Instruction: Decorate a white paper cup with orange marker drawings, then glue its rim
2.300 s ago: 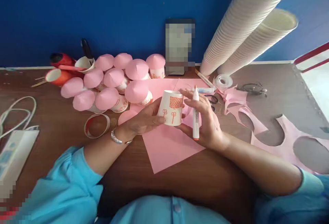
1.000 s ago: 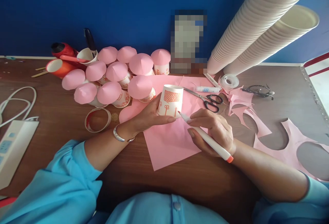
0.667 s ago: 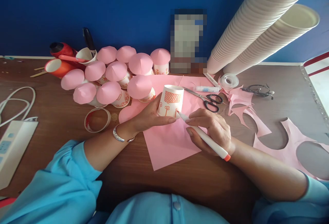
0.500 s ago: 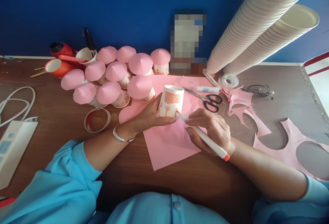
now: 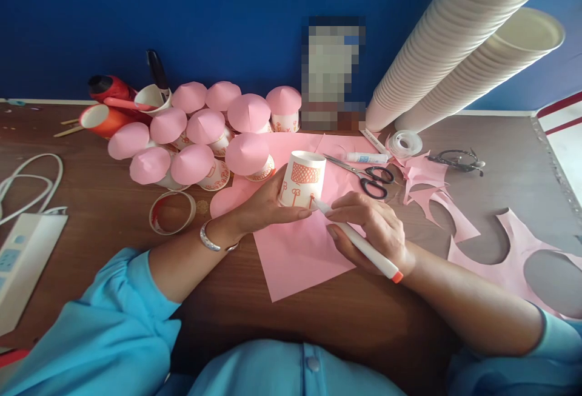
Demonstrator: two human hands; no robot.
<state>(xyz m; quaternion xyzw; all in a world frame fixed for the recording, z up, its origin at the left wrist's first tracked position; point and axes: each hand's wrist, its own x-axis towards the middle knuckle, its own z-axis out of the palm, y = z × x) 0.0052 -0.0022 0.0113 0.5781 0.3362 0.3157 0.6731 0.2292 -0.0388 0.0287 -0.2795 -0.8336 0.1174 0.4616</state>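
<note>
White cup (image 5: 313,181) with orange crosshatch and flowers

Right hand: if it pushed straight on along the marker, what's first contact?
The paper cup, near its lower edge. The right hand aims the marker there; the tip looks at or just short of the wall, though depth makes contact hard to confirm.

Pale glare across right tabletop (image 5: 509,171)

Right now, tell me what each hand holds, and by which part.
The left hand holds the paper cup by its lower side; the right hand holds the marker by its barrel, nearer the tip.
</note>
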